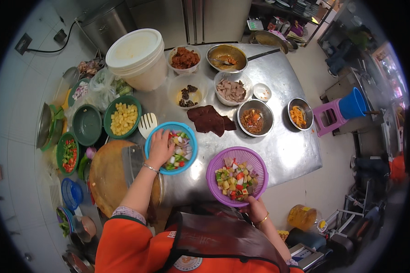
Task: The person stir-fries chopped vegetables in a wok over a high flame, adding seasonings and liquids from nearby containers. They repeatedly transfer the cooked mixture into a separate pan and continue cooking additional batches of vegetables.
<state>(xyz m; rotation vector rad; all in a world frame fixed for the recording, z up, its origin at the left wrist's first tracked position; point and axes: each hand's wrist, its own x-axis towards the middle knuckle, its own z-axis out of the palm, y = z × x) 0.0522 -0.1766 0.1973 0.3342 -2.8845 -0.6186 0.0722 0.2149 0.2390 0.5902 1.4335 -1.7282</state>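
Note:
My left hand [160,148] is in a bright blue bowl [193,136], its fingers spread and touching the chopped vegetables [181,150]. Pieces of purple onion, white, green and red show there. With fingers closed round the near rim, my right hand [255,208] grips a purple plastic basket [212,189]. That basket holds a diced mix [236,179] of yellowish cubes, onion, green and red pepper. It is tilted slightly at the table's front edge. A white slotted spatula [147,125] lies against the blue bowl.
A steel table [287,154] carries a lidded white bucket [136,57], a pan [227,57], meat bowls, a sauce bowl [255,118] and dark reddish-brown slabs [209,119]. At left are a round chopping board [107,177], a cleaver [133,164] and green bowls [86,125]. A pink stool [328,116] stands right.

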